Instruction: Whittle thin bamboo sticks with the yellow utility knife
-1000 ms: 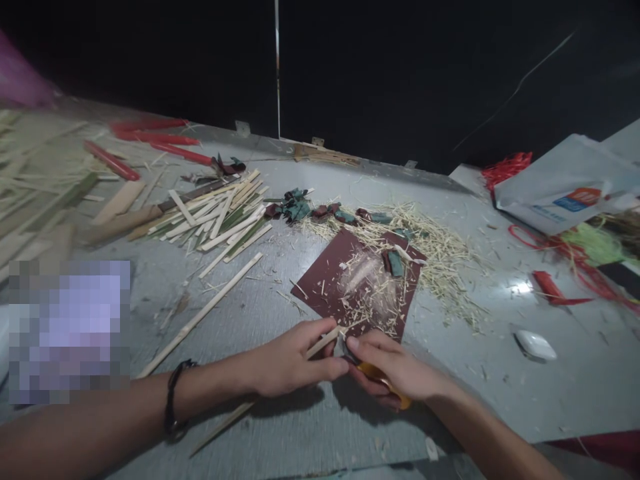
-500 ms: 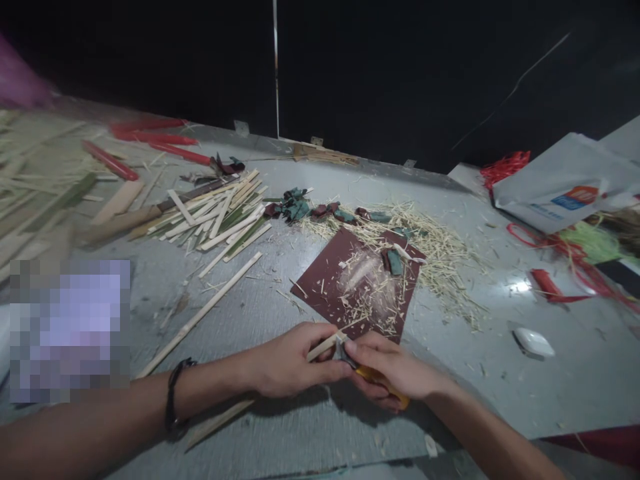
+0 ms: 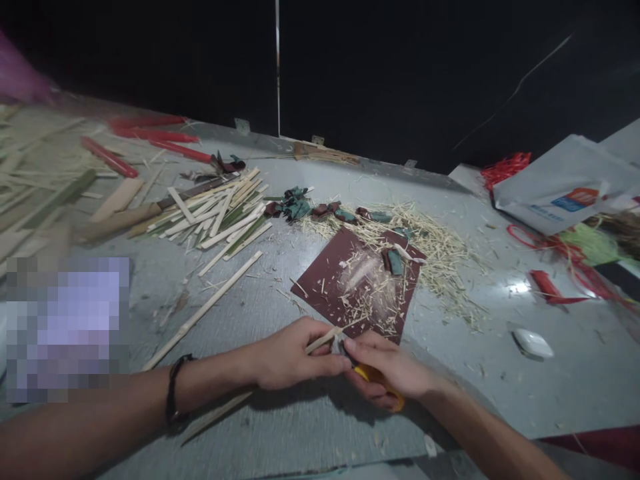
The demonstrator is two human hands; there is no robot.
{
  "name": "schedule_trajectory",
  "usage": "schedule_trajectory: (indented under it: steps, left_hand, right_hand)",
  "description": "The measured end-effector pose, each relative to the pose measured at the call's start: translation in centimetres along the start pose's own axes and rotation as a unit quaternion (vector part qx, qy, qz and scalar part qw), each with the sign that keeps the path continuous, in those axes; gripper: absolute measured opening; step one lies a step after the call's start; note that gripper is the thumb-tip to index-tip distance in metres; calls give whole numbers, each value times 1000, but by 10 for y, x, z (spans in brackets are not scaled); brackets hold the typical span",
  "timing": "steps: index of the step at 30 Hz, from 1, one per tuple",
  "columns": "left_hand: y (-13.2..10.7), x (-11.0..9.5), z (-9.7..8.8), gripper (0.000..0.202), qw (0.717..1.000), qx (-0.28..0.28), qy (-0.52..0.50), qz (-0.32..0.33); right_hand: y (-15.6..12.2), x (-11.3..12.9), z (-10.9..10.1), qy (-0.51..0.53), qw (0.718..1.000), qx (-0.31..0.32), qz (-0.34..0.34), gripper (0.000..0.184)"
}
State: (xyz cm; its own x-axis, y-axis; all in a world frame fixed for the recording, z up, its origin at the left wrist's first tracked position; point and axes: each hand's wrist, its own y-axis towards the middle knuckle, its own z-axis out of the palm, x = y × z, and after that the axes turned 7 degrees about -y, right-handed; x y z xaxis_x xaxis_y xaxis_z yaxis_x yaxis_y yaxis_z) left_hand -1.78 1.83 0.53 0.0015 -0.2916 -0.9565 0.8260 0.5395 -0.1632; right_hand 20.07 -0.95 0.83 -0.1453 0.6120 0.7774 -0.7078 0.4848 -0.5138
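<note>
My left hand (image 3: 295,357) is closed around a narrow bamboo strip (image 3: 323,341), whose long tail slants out beneath my wrist to the lower left. The strip's tip points up and right, with a thin sliver at its end. My right hand (image 3: 385,370) grips a yellow-handled knife (image 3: 370,375). Its grey metal part lies against the strip near the tip, close to my left thumb; fingers hide most of the blade. Just beyond both hands lies a dark red sheet (image 3: 325,267) of sandpaper-like material, strewn with shavings.
Cut bamboo strips (image 3: 215,217) are piled at left, near red tubes (image 3: 107,157). One long strip (image 3: 205,310) lies apart. Fine shavings (image 3: 440,260) heap behind the sheet. A white mouse-shaped object (image 3: 534,343), a red piece (image 3: 547,285) and a white bag (image 3: 560,180) sit at right.
The knife and my right hand have shifted slightly left and down along the strip. The strip's tip shows more clearly above the blade. My left hand keeps its grip.
</note>
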Motion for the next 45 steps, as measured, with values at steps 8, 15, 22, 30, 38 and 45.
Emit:
schedule_trajectory:
  steps: [8,15,22,30,38,45]
  left_hand:
    - [0,-1,-4,46,999,-9,-15,-42]
    - [0,-4,-4,49,999,18,24,-31]
    - [0,-7,0,42,998,43,42,8]
    - [5,0,6,46,1000,11,-1,25]
    - [3,2,16,46,992,-93,83,-31]
    - [1,-3,10,54,993,-67,85,-43]
  right_hand:
    - [-1,0,2,-27,999,-9,-33,63]
    - [-2,0,3,-43,999,-4,-29,64]
    - [-1,-1,5,-61,998,-10,-22,63]
    - [-1,-16,17,-89,985,-128,-70,63]
    - [5,-4,20,-63,939,-307,-144,64]
    - [-13,13,0,-27,991,-110,-64,59]
